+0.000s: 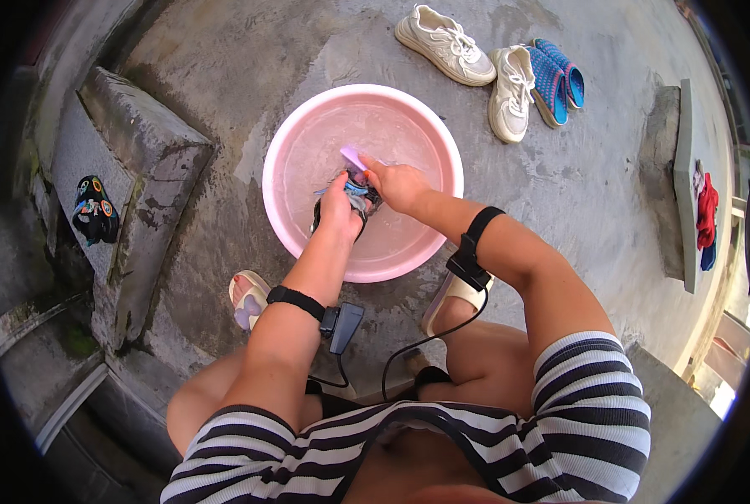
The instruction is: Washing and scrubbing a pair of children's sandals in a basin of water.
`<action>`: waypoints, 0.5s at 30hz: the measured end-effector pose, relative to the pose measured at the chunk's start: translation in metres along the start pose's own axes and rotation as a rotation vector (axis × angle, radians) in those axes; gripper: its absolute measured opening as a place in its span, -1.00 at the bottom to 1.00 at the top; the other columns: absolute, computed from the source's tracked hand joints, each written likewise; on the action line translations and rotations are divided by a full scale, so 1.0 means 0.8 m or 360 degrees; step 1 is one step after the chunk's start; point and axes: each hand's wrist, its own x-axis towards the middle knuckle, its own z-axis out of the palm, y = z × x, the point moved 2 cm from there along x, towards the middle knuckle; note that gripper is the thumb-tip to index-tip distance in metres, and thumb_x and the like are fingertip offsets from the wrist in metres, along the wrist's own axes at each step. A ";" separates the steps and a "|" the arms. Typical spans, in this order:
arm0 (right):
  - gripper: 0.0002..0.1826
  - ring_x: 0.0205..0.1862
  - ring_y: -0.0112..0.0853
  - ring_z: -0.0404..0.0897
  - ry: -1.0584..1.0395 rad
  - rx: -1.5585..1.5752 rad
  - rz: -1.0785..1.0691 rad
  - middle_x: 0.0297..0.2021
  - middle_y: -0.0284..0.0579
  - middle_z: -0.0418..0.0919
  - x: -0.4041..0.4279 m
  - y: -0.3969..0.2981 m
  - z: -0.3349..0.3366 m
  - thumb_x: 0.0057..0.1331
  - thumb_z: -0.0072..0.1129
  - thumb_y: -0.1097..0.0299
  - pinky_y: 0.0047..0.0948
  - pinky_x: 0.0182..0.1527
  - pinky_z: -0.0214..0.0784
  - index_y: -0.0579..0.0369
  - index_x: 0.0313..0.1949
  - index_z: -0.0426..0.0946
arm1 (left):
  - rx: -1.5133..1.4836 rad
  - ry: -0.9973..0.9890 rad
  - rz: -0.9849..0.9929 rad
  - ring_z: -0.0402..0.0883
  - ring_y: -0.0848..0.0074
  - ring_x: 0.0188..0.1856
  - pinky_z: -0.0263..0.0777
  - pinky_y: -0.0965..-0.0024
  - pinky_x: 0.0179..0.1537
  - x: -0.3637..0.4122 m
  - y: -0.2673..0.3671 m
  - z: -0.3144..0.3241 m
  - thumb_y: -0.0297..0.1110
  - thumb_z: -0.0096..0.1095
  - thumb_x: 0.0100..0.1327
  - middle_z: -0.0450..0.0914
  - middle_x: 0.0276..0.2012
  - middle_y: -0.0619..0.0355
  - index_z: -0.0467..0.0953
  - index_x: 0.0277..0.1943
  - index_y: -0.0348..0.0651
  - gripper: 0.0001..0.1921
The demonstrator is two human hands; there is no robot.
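A round pink plastic basin [363,275] stands on the concrete floor before me, with water in it. Over the water my left hand [340,211] grips a dark item with blue and grey parts [357,190], seemingly a small shoe, though my fingers cover much of it. My right hand [400,184] holds a purple brush [351,155] by its end. The brush lies against the far side of the dark item; its bristles are hidden.
Left, a black shoe with coloured patches [95,211] sits on a concrete ledge [154,135]. Beyond the basin are white lace-up sneakers [445,45] and blue slip-on shoes [548,79]. At right, red cloth [707,211] lies on a slab [685,189]. A black cable [391,353] hangs between my arms.
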 end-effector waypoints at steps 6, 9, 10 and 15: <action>-0.53 -0.22 -0.05 0.57 -0.0078 -0.0134 -0.0081 -0.27 0.10 0.58 -0.009 -0.021 -0.005 0.37 -0.27 0.08 -0.08 -0.12 0.36 -0.24 0.26 0.15 | 0.0436 -0.0117 0.0135 0.52 0.51 -0.26 0.35 0.42 -0.26 0.006 0.004 -0.015 -0.24 -0.07 0.34 0.56 -0.25 0.21 0.43 -0.03 -0.10 -0.76; -0.54 -0.23 0.04 0.55 0.0060 -0.0078 0.0056 -0.25 0.18 0.56 0.012 0.019 -0.024 0.37 -0.25 0.08 -0.07 -0.13 0.36 -0.17 0.23 0.23 | 0.1075 -0.0029 0.0203 0.49 0.44 -0.09 0.31 0.37 -0.08 -0.003 -0.016 -0.013 -0.20 -0.07 0.34 0.56 -0.14 0.13 0.38 0.08 -0.18 -0.65; -0.52 -0.18 0.05 0.54 -0.0050 -0.0012 0.0177 -0.19 0.18 0.54 0.003 0.012 -0.034 0.37 -0.25 0.08 -0.11 -0.08 0.36 -0.13 0.24 0.22 | 0.1384 0.0027 0.0276 0.46 0.38 0.01 0.27 0.33 0.03 -0.009 -0.015 -0.007 -0.17 -0.07 0.34 0.55 -0.07 0.06 0.36 0.14 -0.24 -0.59; -0.51 -0.09 0.01 0.51 0.0083 0.0473 -0.0192 -0.12 0.22 0.50 -0.014 -0.014 0.010 0.37 -0.21 0.11 -0.22 0.00 0.34 -0.11 0.26 0.19 | 0.2528 -0.0146 0.1227 0.34 0.04 0.09 0.15 0.08 0.13 0.024 -0.007 -0.061 -0.11 -0.09 0.30 0.43 0.00 -0.14 0.42 0.01 -0.21 -0.61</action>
